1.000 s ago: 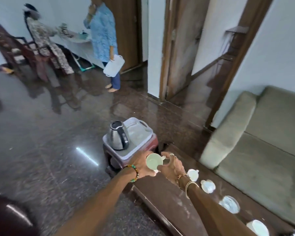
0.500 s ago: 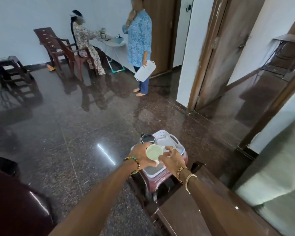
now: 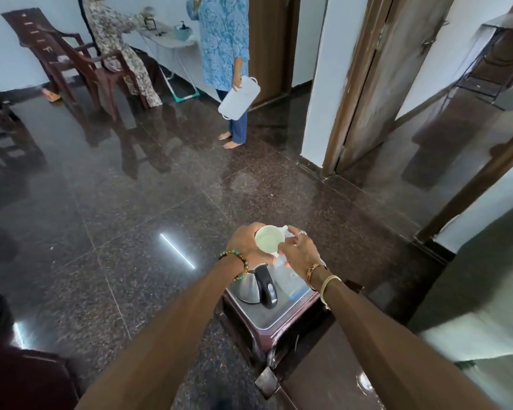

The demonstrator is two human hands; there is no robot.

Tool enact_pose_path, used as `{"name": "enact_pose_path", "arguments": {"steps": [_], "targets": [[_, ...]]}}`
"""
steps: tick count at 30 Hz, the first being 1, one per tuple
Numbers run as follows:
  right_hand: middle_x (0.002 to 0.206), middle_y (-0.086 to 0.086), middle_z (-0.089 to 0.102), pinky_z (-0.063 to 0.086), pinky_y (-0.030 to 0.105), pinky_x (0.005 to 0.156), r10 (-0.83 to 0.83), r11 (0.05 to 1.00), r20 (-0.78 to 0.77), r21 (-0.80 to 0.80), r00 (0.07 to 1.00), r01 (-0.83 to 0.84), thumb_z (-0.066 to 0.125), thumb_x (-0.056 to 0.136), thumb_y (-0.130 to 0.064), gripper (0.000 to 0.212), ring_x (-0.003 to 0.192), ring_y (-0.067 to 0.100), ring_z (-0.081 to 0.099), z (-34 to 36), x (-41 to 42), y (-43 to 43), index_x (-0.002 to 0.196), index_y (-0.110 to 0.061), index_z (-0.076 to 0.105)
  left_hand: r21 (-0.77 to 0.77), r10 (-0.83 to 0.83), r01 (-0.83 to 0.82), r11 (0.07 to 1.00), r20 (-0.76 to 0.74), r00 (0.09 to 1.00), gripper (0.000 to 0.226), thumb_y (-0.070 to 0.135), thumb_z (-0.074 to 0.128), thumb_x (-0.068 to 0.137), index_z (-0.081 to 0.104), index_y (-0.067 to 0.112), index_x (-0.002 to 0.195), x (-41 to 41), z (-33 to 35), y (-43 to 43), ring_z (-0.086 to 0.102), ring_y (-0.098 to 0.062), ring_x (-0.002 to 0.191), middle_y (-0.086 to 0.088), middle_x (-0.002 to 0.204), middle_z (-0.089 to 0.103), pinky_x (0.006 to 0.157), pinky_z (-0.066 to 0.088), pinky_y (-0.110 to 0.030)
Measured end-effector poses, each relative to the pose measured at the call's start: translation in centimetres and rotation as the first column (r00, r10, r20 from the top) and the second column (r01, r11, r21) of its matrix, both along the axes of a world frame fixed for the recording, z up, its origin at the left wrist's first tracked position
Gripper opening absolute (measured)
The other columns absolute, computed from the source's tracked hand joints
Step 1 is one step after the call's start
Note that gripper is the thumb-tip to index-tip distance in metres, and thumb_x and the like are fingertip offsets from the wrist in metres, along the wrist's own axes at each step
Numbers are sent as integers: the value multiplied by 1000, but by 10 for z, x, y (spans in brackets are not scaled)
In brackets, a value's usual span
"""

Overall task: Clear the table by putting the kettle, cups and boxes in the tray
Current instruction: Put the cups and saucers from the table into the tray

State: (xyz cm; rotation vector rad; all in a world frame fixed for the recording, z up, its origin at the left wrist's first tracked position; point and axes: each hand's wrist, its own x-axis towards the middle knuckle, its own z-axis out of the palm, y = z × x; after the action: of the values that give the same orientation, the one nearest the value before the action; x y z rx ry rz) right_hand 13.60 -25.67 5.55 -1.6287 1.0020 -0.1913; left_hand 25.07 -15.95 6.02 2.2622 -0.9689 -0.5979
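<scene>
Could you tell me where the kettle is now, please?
In the head view the kettle stands on the tray's left side, just below the left hand.

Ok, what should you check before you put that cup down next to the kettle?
1. Firm grip: the left hand wraps around the cup and the right hand holds its handle side. Ok.
2. Cup empty: cannot tell, the inside only looks pale.
3. Kettle standing upright in the tray: ok.
4. Bare tray space on the right of the kettle: ok, though the right hand hides part of it.
5. Tray sitting steady on the stool: cannot tell.
</scene>
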Motion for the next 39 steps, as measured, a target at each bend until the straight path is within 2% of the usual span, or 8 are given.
{"name": "enact_pose_path", "arguments": {"steps": [5,9,16,18,23,26,31,39], "targets": [[123,7,61,51,48,95,-95,995,-43,30,995,96,58,82,-11,66,109,28,61,-18,27,-23,145,-15,40,25,-57,61,998,-133,989,77,30,90,44,61,31,115,39,-25,-39,63,-10,91,12,103,68,71,49,-20],[113,5,69,54,46,92,-197,976,-86,83,977,204,54,80,-9,67,100,28,66,-48,50,-41,145,-13,42,70,-141,162,984,-239,961,79,20,91,44,61,29,117,71,-56,-77,65,-13,95,9,104,69,81,56,-28],[109,19,70,52,51,89,-326,920,-100,196,940,340,50,80,-2,41,86,25,61,-84,89,-80,120,-10,56,117,-189,247,962,-367,911,74,7,88,51,61,21,119,108,-96,-130,64,-13,93,4,105,68,74,50,-20],[109,19,70,51,51,90,-328,915,-121,205,937,347,51,76,-8,31,85,25,61,-94,99,-91,107,-12,57,135,-199,267,954,-382,903,73,6,86,52,60,23,119,118,-108,-144,63,-14,94,4,105,68,75,50,-21],[88,11,72,56,52,83,-344,924,-205,102,916,369,52,57,-26,40,89,35,66,-135,121,-115,91,-15,70,145,-188,282,948,-457,869,75,1,78,55,61,24,124,138,-146,-170,65,-15,100,3,110,69,78,57,-27],[87,13,72,56,51,82,-312,931,-242,114,919,346,52,57,-27,38,89,36,66,-166,131,-123,88,-16,71,179,-178,292,940,-472,863,61,-2,74,55,65,32,105,147,-174,-178,65,-14,91,6,95,69,71,57,-24],[86,6,70,49,37,69,-277,936,-326,123,904,331,51,56,-29,40,78,26,59,-205,143,-129,89,-17,71,285,-157,327,901,-488,859,49,1,71,59,62,24,102,157,-218,-182,62,-9,81,10,83,64,62,52,-21],[87,2,66,45,34,68,-175,965,-423,106,889,241,51,56,-32,36,84,26,59,-248,154,-137,87,-22,67,410,-137,396,822,-532,835,47,11,67,55,65,15,102,167,-256,-194,66,-20,92,-5,96,69,80,60,-39]]}}
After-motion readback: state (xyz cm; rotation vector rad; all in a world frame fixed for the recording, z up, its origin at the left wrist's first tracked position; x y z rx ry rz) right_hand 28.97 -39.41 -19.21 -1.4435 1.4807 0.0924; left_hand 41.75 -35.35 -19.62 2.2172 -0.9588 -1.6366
